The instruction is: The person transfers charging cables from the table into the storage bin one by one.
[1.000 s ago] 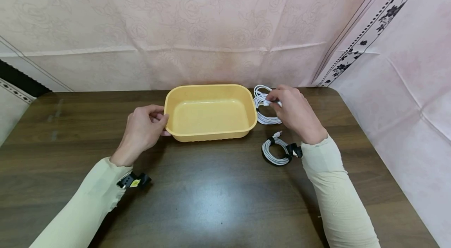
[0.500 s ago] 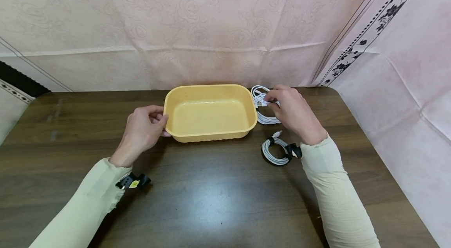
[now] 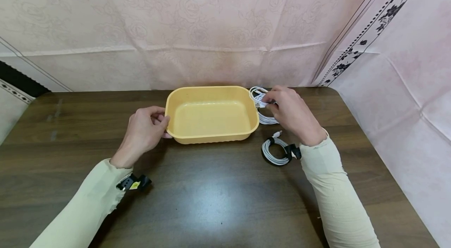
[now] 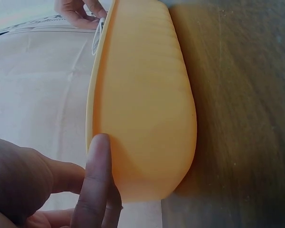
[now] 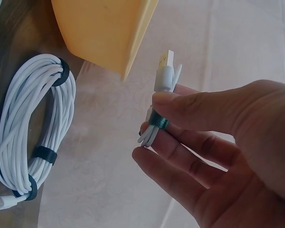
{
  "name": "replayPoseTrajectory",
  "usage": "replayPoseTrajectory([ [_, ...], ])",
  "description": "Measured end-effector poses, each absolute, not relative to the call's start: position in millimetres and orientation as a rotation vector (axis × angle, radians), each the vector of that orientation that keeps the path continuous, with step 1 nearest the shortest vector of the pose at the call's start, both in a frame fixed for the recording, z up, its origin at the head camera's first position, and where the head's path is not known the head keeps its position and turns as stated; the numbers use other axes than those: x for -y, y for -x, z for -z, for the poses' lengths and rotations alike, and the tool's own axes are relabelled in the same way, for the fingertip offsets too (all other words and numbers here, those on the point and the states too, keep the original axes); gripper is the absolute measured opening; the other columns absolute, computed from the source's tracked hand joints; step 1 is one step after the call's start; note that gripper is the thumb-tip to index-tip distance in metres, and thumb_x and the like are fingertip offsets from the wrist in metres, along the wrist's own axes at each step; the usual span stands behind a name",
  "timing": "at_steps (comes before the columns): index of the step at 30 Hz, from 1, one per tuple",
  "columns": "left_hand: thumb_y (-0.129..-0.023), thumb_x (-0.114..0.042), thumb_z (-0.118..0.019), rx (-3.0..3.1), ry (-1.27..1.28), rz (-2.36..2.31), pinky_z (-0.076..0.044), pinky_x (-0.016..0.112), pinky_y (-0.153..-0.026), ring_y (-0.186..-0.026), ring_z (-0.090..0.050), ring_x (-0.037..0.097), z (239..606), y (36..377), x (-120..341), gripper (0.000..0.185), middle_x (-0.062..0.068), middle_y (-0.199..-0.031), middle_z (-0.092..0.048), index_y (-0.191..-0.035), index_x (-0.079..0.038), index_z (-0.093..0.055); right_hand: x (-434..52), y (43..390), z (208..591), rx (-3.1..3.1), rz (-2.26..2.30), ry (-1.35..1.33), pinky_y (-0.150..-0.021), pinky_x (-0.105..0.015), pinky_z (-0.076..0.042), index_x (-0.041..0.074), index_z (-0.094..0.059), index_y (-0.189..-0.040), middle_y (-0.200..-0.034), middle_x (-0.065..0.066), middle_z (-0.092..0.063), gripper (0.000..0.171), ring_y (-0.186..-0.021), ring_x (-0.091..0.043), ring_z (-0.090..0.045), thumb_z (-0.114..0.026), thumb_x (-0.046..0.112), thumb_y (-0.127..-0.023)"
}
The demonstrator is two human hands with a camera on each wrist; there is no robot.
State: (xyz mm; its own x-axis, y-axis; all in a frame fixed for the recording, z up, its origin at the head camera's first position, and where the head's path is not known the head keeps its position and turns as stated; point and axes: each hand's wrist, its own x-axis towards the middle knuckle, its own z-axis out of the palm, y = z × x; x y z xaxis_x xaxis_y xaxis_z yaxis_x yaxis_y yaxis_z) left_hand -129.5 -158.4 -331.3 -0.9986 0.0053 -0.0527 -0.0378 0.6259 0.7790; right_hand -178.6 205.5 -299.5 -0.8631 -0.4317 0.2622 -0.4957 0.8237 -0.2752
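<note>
My left hand (image 3: 142, 128) grips the left end of a yellow plastic basin (image 3: 212, 139), thumb at the rim and fingers against the outer wall. Inside the basin only its bare bottom shows. At the basin's right end, my right hand (image 3: 290, 113) pinches a small bundled white USB cable (image 5: 165, 78). Its metal plug points up, and a dark green tie wraps the bundle below the thumb. Under this hand, a larger white cable coil (image 5: 19, 123) with several black ties lies on the table, partly hidden in the head view.
A light grey coiled cable (image 3: 267, 153) with black ties lies nearer on the brown wooden table (image 3: 211, 201), right of the basin. Pink patterned cloth (image 3: 197, 25) hangs along the table's back edge and right side.
My right hand has moved slightly left with the USB cable, toward the basin's rim. The basin and my left hand have shifted a little right and nearer.
</note>
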Motion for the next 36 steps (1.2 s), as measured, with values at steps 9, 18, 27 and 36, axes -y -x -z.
replayPoseTrajectory([
  [9,-0.102,-0.011,-0.057,-2.787,0.02,-1.326,-0.059,0.019,-0.056,-0.066,-0.072,0.013,331.5,129.4,157.3,0.035,0.02,-0.102,-0.064,-0.132,0.008,-0.058,-203.5,176.9,299.0,2.828,-0.499,-0.741,-0.091,-0.047,-0.057,0.003,-0.077,-0.104,-0.104,-0.011,-0.072,0.022,-0.099,-0.032,-0.069,-0.065,-0.007,-0.089],
  [18,-0.103,-0.012,-0.058,-2.754,0.025,-1.319,-0.065,0.029,-0.065,-0.068,-0.072,0.013,329.7,128.8,158.8,0.037,0.02,-0.105,-0.063,-0.134,0.007,-0.056,-200.9,176.4,298.0,2.859,-0.528,-0.74,-0.089,-0.045,-0.057,0.004,-0.077,-0.104,-0.104,-0.01,-0.07,0.022,-0.099,-0.029,-0.067,-0.063,-0.007,-0.092],
  [27,-0.103,-0.012,-0.058,-2.75,0.027,-1.314,-0.066,0.031,-0.066,-0.069,-0.072,0.013,329.4,128.4,160.0,0.036,0.02,-0.105,-0.063,-0.133,0.007,-0.057,-196.9,175.5,297.2,2.853,-0.531,-0.772,-0.089,-0.044,-0.057,0.005,-0.077,-0.105,-0.105,-0.009,-0.07,0.021,-0.099,-0.028,-0.067,-0.063,-0.006,-0.092],
  [36,-0.103,-0.012,-0.057,-2.746,0.024,-1.326,-0.066,0.03,-0.066,-0.069,-0.072,0.013,330.0,128.4,159.2,0.035,0.02,-0.104,-0.063,-0.132,0.007,-0.057,-191.1,176.7,300.1,2.855,-0.519,-0.795,-0.086,-0.044,-0.057,0.005,-0.077,-0.106,-0.103,-0.009,-0.069,0.019,-0.098,-0.028,-0.066,-0.067,-0.004,-0.092],
])
